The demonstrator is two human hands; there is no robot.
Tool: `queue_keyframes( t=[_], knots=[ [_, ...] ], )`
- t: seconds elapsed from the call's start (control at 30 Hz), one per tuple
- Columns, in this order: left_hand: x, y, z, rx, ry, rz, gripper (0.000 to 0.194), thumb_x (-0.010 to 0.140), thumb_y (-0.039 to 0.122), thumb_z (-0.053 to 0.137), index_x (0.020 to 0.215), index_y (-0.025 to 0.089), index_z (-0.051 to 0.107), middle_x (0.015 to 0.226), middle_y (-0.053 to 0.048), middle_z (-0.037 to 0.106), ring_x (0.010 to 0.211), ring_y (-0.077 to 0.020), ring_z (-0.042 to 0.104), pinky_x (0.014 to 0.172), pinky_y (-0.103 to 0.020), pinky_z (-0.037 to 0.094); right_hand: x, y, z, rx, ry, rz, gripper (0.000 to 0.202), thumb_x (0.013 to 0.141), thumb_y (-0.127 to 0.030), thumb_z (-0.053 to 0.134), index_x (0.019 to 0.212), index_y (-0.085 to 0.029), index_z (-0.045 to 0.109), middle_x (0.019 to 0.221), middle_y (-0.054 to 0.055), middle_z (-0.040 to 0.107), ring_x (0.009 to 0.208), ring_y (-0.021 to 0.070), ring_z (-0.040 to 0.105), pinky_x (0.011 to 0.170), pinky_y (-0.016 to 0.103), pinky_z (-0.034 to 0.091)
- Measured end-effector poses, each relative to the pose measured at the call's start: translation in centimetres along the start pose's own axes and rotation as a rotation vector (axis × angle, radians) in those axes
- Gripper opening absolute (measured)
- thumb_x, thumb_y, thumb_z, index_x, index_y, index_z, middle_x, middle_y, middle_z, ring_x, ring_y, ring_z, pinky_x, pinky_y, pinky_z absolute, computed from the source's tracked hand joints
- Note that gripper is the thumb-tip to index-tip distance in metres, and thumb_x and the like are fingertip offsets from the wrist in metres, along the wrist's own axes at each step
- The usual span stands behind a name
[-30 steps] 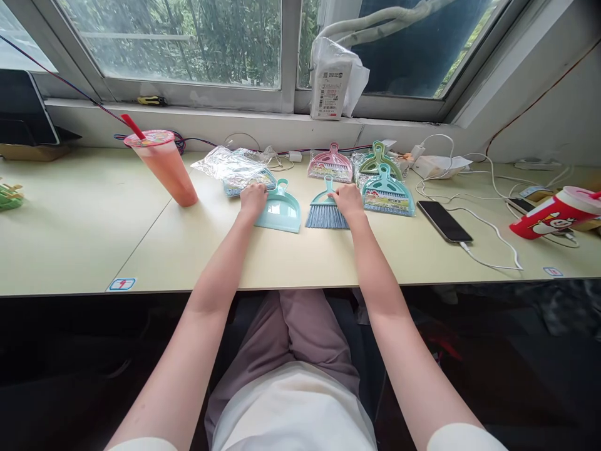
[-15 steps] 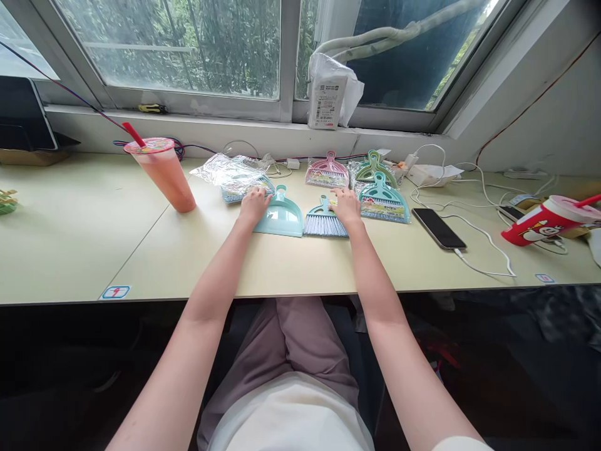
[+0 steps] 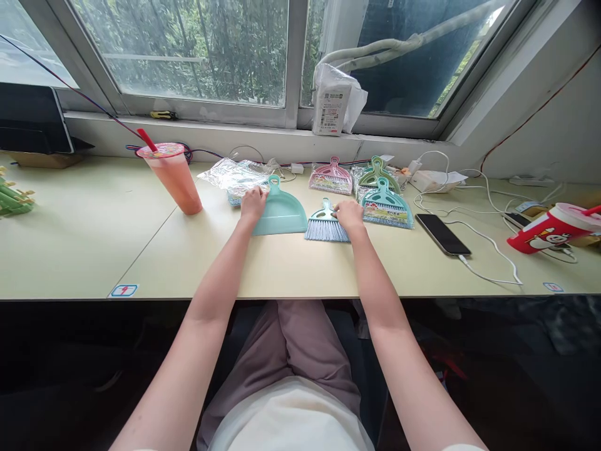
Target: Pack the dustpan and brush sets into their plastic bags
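A teal dustpan (image 3: 280,215) lies on the pale yellow table (image 3: 300,269), its handle toward the window. My left hand (image 3: 254,205) grips its upper left edge with fingers closed. To its right rests a small teal brush (image 3: 327,227) with pale bristles pointing at me. My right hand (image 3: 349,215) has its fingers closed on the brush's right side. Beyond my right hand are a wrapped teal dustpan set (image 3: 387,205), a green set (image 3: 377,174) and a pink one (image 3: 331,176). Crumpled clear wrapping (image 3: 237,177) sits behind my left hand.
A tall drink cup (image 3: 173,181) stands at the left. A phone (image 3: 442,234) with a white cable lies at the right, near a red cup (image 3: 549,229). A white packet (image 3: 332,106) is on the windowsill.
The dustpan's handle has shifted left and its pan looks tilted differently under my left hand. My right hand stays at the brush. The whole view has shifted slightly.
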State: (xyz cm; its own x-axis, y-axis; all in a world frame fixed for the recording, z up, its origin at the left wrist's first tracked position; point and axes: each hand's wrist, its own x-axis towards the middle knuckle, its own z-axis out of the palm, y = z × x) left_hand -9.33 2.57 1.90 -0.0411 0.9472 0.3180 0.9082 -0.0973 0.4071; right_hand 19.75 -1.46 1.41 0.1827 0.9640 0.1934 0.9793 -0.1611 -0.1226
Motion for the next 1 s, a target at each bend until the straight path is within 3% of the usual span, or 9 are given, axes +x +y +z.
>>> queue_keyframes(
  t=[0.13, 0.23, 0.37, 0.57, 0.7, 0.77, 0.9, 1.0],
  knots=[
    [0.0, -0.3, -0.6, -0.011, 0.082, -0.071, 0.037, 0.098, 0.045, 0.036, 0.110, 0.020, 0.060, 0.103, -0.015, 0.070, 0.102, -0.0313, 0.062, 0.085, -0.037, 0.044, 0.5, 0.9, 0.2, 0.644, -0.008, -0.023, 0.026, 0.075, -0.036, 0.077, 0.095, -0.018, 0.077, 0.093, 0.009, 0.076, 0.086, 0.0219, 0.070, 0.083, 0.037, 0.053],
    [-0.1, -0.3, -0.9, -0.001, 0.124, -0.084, 0.039, 0.099, 0.043, 0.032, 0.114, 0.021, 0.060, 0.102, -0.015, 0.070, 0.100, -0.0304, 0.063, 0.083, -0.037, 0.044, 0.4, 1.4, -0.4, 1.141, -0.051, -0.090, 0.041, 0.067, -0.045, 0.080, 0.096, -0.016, 0.075, 0.094, 0.008, 0.075, 0.082, 0.0189, 0.069, 0.078, 0.034, 0.055],
    [-0.2, -0.1, -0.8, 0.009, 0.128, -0.085, 0.042, 0.101, 0.040, 0.027, 0.113, 0.022, 0.063, 0.105, -0.014, 0.070, 0.101, -0.0298, 0.063, 0.083, -0.036, 0.044, -0.4, 0.7, -1.8, 1.330, -0.058, -0.160, 0.047, 0.062, -0.052, 0.080, 0.097, -0.020, 0.075, 0.103, 0.008, 0.075, 0.093, 0.0209, 0.068, 0.078, 0.033, 0.055],
    [-0.2, 1.1, -0.2, -0.142, -0.008, 0.088, 0.035, 0.098, 0.039, 0.040, 0.104, 0.018, 0.068, 0.107, -0.011, 0.071, 0.104, -0.0252, 0.061, 0.089, -0.032, 0.042, -1.4, -3.7, -1.4, 1.362, -0.034, -0.144, 0.040, 0.061, -0.045, 0.082, 0.089, -0.018, 0.075, 0.094, 0.007, 0.076, 0.089, 0.0216, 0.070, 0.075, 0.032, 0.056],
    [-0.5, 2.4, 0.4, -0.286, -0.162, 0.226, 0.047, 0.097, 0.051, 0.037, 0.095, 0.018, 0.071, 0.097, -0.006, 0.073, 0.093, -0.0224, 0.064, 0.079, -0.029, 0.045, -2.1, -6.0, -0.7, 1.110, 0.094, -0.060, 0.022, 0.070, -0.034, 0.076, 0.086, -0.019, 0.075, 0.091, 0.006, 0.077, 0.087, 0.0208, 0.071, 0.083, 0.034, 0.055],
    [-0.7, 2.8, 0.7, -0.360, -0.231, 0.265, 0.049, 0.093, 0.058, 0.041, 0.097, 0.020, 0.072, 0.101, -0.006, 0.074, 0.099, -0.0237, 0.065, 0.081, -0.029, 0.046, -2.5, -6.4, -0.8, 0.918, 0.155, -0.079, 0.016, 0.075, -0.031, 0.073, 0.087, -0.021, 0.076, 0.092, 0.005, 0.077, 0.091, 0.0205, 0.071, 0.090, 0.033, 0.052],
    [-1.0, 3.0, 1.2, -0.386, -0.246, 0.248, 0.045, 0.085, 0.054, 0.057, 0.111, 0.021, 0.071, 0.123, -0.008, 0.069, 0.116, -0.0269, 0.060, 0.093, -0.032, 0.045, -3.2, -6.6, -1.4, 0.614, 0.185, -0.094, 0.014, 0.081, -0.036, 0.068, 0.083, -0.024, 0.076, 0.096, 0.005, 0.077, 0.094, 0.0236, 0.070, 0.090, 0.036, 0.050],
    [-1.1, 3.2, 1.2, -0.396, -0.203, 0.271, 0.039, 0.087, 0.048, 0.056, 0.110, 0.020, 0.071, 0.120, -0.009, 0.070, 0.114, -0.0265, 0.062, 0.095, -0.033, 0.045, -3.3, -6.6, -1.6, 0.580, 0.186, -0.134, 0.018, 0.082, -0.040, 0.068, 0.077, -0.025, 0.074, 0.102, 0.003, 0.076, 0.089, 0.0218, 0.069, 0.087, 0.035, 0.050]
  ],
)
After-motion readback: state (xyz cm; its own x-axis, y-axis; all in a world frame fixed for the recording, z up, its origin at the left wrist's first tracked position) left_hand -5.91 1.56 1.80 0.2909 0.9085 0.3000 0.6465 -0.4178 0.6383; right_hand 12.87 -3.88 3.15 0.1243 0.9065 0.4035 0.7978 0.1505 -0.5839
